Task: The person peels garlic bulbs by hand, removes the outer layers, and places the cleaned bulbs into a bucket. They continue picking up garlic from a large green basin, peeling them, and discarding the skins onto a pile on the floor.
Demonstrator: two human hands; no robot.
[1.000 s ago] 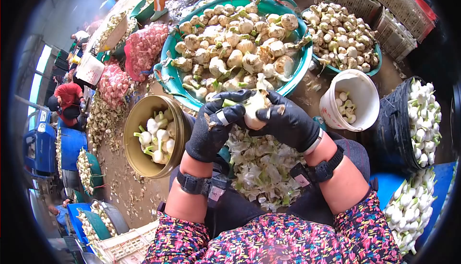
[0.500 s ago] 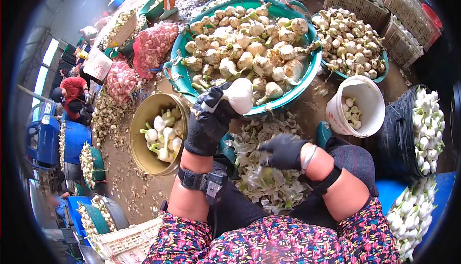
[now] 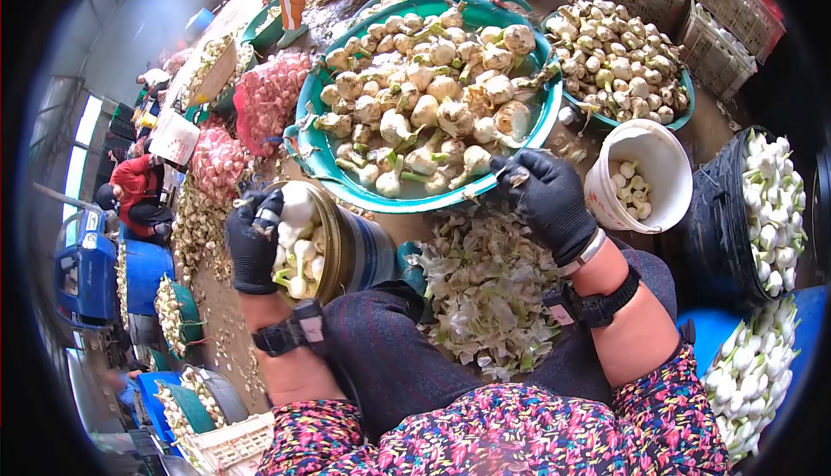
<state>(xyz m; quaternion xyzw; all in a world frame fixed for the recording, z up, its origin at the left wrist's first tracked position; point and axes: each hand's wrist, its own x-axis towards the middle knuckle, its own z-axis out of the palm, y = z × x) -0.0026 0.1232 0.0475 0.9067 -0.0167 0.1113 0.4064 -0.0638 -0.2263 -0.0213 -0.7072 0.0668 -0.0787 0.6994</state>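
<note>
My left hand (image 3: pixel 254 247), in a black glove, holds a peeled white garlic bulb (image 3: pixel 297 204) over the brass-coloured bucket (image 3: pixel 344 255), which has several peeled bulbs in it. My right hand (image 3: pixel 550 197), also gloved, reaches forward to the near rim of the big teal basin (image 3: pixel 305 143). Its fingers are spread beside an unpeeled garlic bulb (image 3: pixel 475 160) and hold nothing. The basin is heaped with unpeeled garlic. A pile of garlic peel (image 3: pixel 485 290) lies between my knees.
A white bucket (image 3: pixel 671 208) with a few bulbs and a black tub (image 3: pixel 711 225) of peeled garlic stand on the right. Behind are a second teal basin (image 3: pixel 684 117), baskets (image 3: pixel 718 61) and red mesh sacks (image 3: pixel 264 91). A person in red (image 3: pixel 138 190) crouches at the left.
My left hand has carried the peeled bulb from in front of me down and left to the brass-coloured bucket. My right hand has risen from the peel pile to the basin's rim.
</note>
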